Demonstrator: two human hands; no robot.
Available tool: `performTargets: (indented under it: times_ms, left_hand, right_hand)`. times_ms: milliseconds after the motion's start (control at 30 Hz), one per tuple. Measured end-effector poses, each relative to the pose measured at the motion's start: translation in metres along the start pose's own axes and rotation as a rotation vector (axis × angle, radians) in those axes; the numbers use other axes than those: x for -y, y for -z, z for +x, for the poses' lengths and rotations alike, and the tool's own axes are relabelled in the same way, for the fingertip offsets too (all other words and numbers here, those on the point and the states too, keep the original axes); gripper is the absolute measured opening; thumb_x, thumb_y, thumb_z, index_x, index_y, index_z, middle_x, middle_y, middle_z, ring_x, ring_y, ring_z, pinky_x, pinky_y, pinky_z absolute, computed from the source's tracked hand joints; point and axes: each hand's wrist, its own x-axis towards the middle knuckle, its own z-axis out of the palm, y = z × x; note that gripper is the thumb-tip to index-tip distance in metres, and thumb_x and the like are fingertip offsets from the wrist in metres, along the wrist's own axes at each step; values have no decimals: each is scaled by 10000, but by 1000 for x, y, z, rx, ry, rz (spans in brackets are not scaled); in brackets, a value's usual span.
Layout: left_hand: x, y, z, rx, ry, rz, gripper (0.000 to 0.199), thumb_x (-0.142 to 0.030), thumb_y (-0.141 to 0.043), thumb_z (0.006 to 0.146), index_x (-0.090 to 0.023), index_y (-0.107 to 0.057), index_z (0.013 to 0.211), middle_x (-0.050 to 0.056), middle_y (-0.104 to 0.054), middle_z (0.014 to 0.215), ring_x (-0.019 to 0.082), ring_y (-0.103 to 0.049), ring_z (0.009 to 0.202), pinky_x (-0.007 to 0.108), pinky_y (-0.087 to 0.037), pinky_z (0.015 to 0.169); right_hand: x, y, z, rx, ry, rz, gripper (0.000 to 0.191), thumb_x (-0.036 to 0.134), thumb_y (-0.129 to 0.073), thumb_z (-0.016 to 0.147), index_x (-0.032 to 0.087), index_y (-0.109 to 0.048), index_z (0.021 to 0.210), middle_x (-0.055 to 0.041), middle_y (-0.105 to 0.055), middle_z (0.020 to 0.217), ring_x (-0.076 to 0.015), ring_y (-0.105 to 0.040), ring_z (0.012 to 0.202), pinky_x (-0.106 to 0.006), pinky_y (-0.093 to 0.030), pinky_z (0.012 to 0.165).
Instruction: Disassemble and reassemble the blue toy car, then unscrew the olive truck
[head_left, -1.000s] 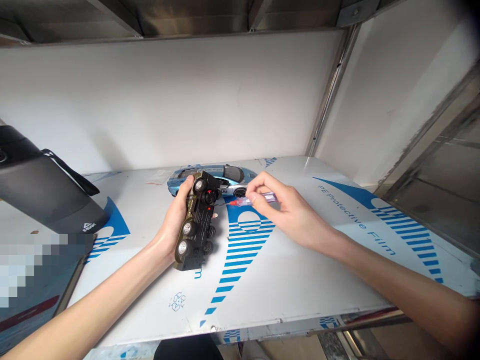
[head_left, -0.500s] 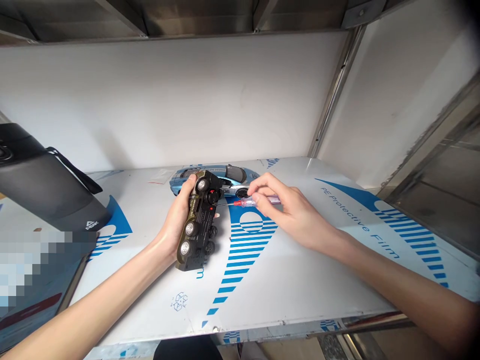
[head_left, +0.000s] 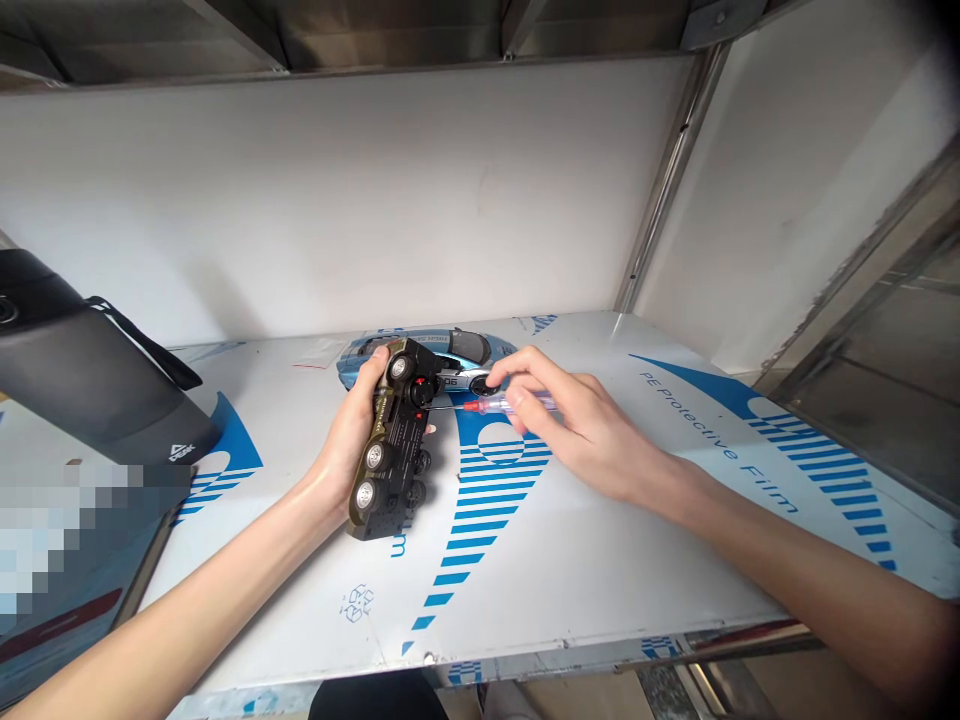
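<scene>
Spreading beneath both hands: film-covered tabletop [head_left: 600, 560]. Grey bottle [head_left: 97, 370] at the left margin. Blue toy car [head_left: 469, 345] on the tabletop, just behind the work. Toy truck [head_left: 394, 455] raised in front of the car, tilted, underside facing the tool. Left hand [head_left: 349, 437]: thumb over the truck's side, other fingers hidden behind it. Right hand [head_left: 574, 422]: thumb and fingers pinching the handle of a screwdriver [head_left: 491, 403], index finger reaching forward above it. Shaft points left to the underside, by a round black part [head_left: 421, 391]; tip too small to tell whether seated. Step in hand, judged: screwdriver work on the underside. Next move calls for a steady truck and the shaft kept in line. Clearances: tabletop's front edge well apart from the truck; widest room to the right; car limits backward travel.
</scene>
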Motion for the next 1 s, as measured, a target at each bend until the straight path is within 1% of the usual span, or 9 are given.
performTargets:
  times_ms: [100,200,400,567,667,767,833,933,1000]
  left_hand:
    - [1,1,-1,25,21,-3,645,-813,-603,891,-183,-740,901,92,-701,639,230,-650,481,310,-544,396]
    - [1,2,1,16,69,-4,678,-837,-603,874,-173,-739,841,111,-718,651,220,-655,473,302,-553,408]
    - [-1,0,3,0,64,-68,620,-753,-610,936,-157,-759,851,90,-718,663,224,-717,549,257,-549,412]
    - [-1,1,3,32,88,-54,630,-756,-576,955,-157,-759,890,86,-714,660,233,-734,574,271,-591,456]
    - [-2,2,3,33,79,-66,594,-715,-570,989,-159,-777,955,84,-744,698,201,-739,579,247,-622,534]
    - [-2,0,1,35,65,-48,585,-698,-554,1007,-159,-772,946,82,-750,701,192,-740,573,231,-615,539]
    - [-3,0,0,31,68,-28,598,-711,-556,999,-155,-770,956,90,-754,703,198,-735,563,234,-599,510]
    - [-2,0,-1,42,89,1,643,-759,-564,966,-155,-777,1017,97,-765,716,202,-706,524,258,-581,472]
    - [-2,1,-1,44,93,15,652,-767,-552,965,-158,-778,1027,99,-765,710,203,-699,516,262,-573,460]
  right_hand:
    - [1,0,0,16,-79,54,152,376,-479,1123,287,-572,1203,62,-555,719,-142,-533,637,-298,-468,651]
    - [3,1,0,3,-22,69,97,271,-554,1071,272,-562,1167,29,-632,895,-139,-589,758,-301,-518,771]
    - [7,1,0,-52,90,36,220,139,-655,952,266,-578,1114,17,-671,1093,-144,-639,975,-273,-509,907]
    - [8,2,-1,-74,144,8,213,93,-635,929,251,-577,1059,11,-657,1073,-150,-611,952,-293,-482,887]
    - [8,2,-1,-60,57,40,31,258,-578,1049,265,-574,1080,22,-648,938,-147,-574,818,-297,-468,757]
    - [9,1,-2,-40,-6,67,79,335,-503,1103,283,-562,1116,57,-574,768,-133,-492,670,-289,-421,646]
    - [10,2,-2,-58,35,62,67,258,-561,1056,278,-556,1120,52,-588,826,-132,-537,724,-286,-452,701]
    - [10,3,-2,-88,142,27,241,123,-642,931,265,-563,1110,24,-640,1031,-140,-611,910,-288,-484,847]
    - [9,3,-2,-98,169,16,255,108,-645,916,261,-567,1104,16,-650,1090,-147,-611,965,-295,-479,884]
